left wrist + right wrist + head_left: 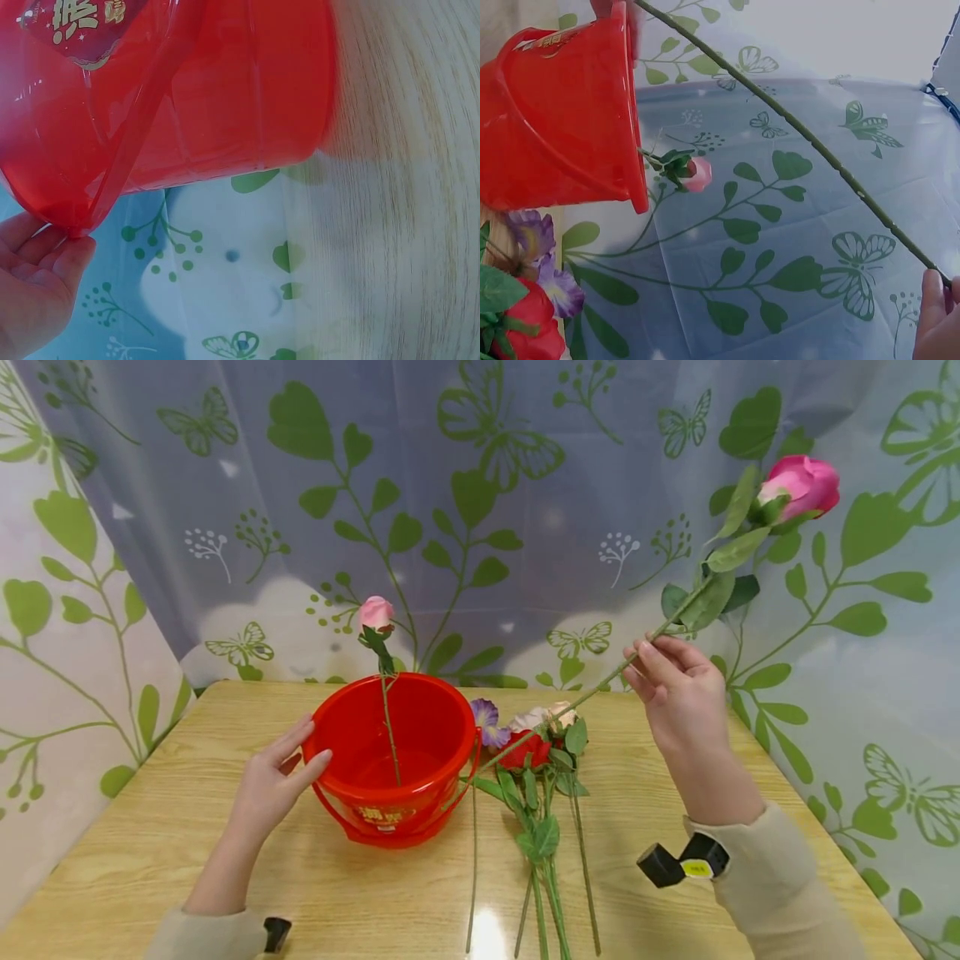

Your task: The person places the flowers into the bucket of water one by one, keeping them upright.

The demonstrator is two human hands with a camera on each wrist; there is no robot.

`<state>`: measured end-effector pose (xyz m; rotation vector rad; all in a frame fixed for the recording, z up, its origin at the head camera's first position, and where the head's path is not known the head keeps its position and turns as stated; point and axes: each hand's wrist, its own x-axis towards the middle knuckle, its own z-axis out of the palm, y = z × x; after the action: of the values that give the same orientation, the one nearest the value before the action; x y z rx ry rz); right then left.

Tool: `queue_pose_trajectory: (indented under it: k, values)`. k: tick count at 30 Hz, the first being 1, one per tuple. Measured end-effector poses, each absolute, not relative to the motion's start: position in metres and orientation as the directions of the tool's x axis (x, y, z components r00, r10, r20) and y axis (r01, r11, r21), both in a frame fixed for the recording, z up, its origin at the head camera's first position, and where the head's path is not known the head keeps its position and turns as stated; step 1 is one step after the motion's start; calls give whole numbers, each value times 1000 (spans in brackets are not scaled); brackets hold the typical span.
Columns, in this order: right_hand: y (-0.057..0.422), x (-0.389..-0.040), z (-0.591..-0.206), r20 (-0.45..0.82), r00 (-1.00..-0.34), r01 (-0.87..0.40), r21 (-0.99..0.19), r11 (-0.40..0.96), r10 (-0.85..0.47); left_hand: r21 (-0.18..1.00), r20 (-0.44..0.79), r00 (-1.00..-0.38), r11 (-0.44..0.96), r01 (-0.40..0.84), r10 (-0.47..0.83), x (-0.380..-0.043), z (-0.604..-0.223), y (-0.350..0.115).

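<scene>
My right hand (686, 693) pinches the green stem of a large pink rose (802, 489) and holds it aslant, bloom up to the right. The stem (810, 139) runs down towards the red bucket (247, 82); whether its lower end touches the bucket I cannot tell. With thumb and fingers, my left hand (273, 777) grips the bucket's left rim by the handle joint. Inside the bucket (348, 752) stands a smaller light pink rose (377, 612), its bloom above the rim. The left hand (37, 277) also shows at the rim in the left wrist view.
Right of the bucket, several flowers lie on the wooden table (247, 877): a red rose (525, 750), a purple flower (489, 723) and pale blooms (558, 716), stems towards me. A patterned curtain (555, 527) hangs behind the table.
</scene>
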<state>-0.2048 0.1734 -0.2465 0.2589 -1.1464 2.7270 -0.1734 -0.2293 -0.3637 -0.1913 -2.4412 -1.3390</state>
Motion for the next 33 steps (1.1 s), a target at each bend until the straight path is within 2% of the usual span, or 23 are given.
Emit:
queue_pose_trajectory:
  k: [7, 12, 21, 26, 33]
  values:
    - [145, -212, -239, 242, -957, -284, -681, -675, 158, 789, 357, -933, 552, 271, -52, -172, -363, -230]
    - [127, -218, -238, 244, -955, -294, -720, -628, 167, 787, 356, -933, 554, 271, -50, -172, -364, -231]
    - [107, -227, -247, 210, -973, -229, -849, -476, 94, 793, 364, -930, 542, 279, -54, -173, -365, -231]
    - [95, -232, -250, 227, -971, -236, -887, -397, 71, 784, 363, -930, 556, 276, -51, -173, -364, -231]
    - [79, -238, -259, 231, -972, -215, -945, -248, -36, 786, 360, -931, 555, 273, -52, -173, -364, -230]
